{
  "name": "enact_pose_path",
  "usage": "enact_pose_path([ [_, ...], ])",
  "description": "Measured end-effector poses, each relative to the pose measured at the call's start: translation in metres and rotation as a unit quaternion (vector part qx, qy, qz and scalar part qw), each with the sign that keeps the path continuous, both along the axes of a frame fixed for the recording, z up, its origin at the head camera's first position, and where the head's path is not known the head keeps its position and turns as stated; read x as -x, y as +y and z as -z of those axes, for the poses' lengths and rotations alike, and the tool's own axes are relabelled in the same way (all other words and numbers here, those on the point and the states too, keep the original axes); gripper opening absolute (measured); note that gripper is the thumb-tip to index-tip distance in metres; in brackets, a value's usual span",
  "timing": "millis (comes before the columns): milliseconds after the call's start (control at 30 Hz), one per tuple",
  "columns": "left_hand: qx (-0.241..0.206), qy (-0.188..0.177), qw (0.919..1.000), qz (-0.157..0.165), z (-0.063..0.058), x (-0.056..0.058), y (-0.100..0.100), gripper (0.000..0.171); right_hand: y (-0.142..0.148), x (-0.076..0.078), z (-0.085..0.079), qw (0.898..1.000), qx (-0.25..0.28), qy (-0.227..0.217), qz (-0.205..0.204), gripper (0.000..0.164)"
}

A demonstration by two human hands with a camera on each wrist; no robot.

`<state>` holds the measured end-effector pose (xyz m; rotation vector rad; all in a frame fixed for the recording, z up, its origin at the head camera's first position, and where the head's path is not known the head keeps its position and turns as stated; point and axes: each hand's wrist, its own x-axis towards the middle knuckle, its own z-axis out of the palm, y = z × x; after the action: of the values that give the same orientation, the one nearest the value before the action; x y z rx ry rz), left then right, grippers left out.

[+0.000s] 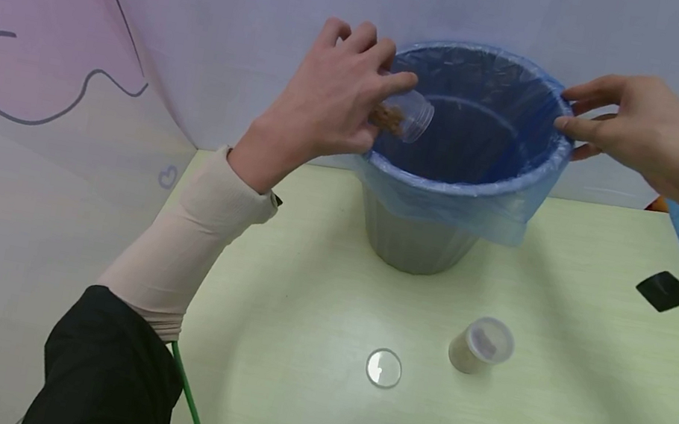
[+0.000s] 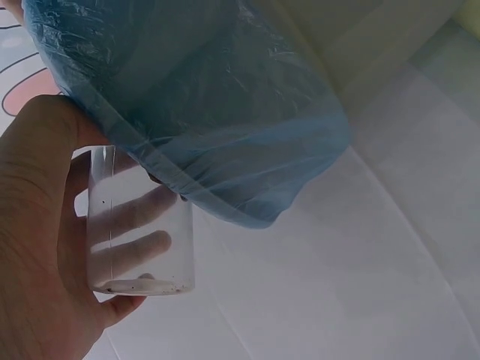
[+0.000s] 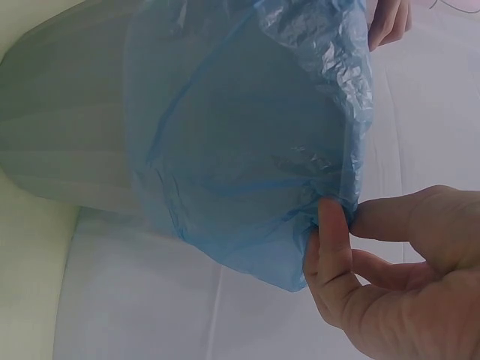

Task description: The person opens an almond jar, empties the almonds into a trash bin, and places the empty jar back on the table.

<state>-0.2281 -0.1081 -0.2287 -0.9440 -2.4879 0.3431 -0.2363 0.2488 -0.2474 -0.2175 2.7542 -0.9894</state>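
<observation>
Head view: on the worktop (image 1: 292, 401) stands the bin (image 1: 418, 241), lined with a blue bag (image 1: 505, 218). From the bin's left, my left hand (image 1: 340, 94) reaches up, knuckles uppermost, fingers wrapped round a clear jar (image 1: 413, 113). My right hand (image 1: 632, 116) pinches bag and rim at the bin's right. The jar lies tipped over the bin's left rim, long axis roughly crosswise, mouth pointing right, brown bits (image 1: 386, 119) inside. Nearer me than the bin are a lidded cup (image 1: 479, 347) and a small disc (image 1: 383, 368).
</observation>
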Motion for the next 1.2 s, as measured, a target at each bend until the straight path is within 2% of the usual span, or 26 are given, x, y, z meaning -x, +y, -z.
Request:
enact_pose_path([
  [467,0.002,0.025,0.9992,0.031,0.001,-0.003,0.004,0.055,-0.001,0.001,0.001,1.0,0.0,0.001,0.001,0.063],
  [1067,0.022,0.031,0.9988,0.029,0.0,-0.008,0.013,0.054,0.0,0.0,0.001,1.0,0.005,-0.001,0.003,0.063],
  [1200,0.034,0.047,0.9978,0.032,0.0,-0.011,0.015,0.05,0.0,0.0,0.001,1.0,0.001,0.002,0.003,0.063],
])
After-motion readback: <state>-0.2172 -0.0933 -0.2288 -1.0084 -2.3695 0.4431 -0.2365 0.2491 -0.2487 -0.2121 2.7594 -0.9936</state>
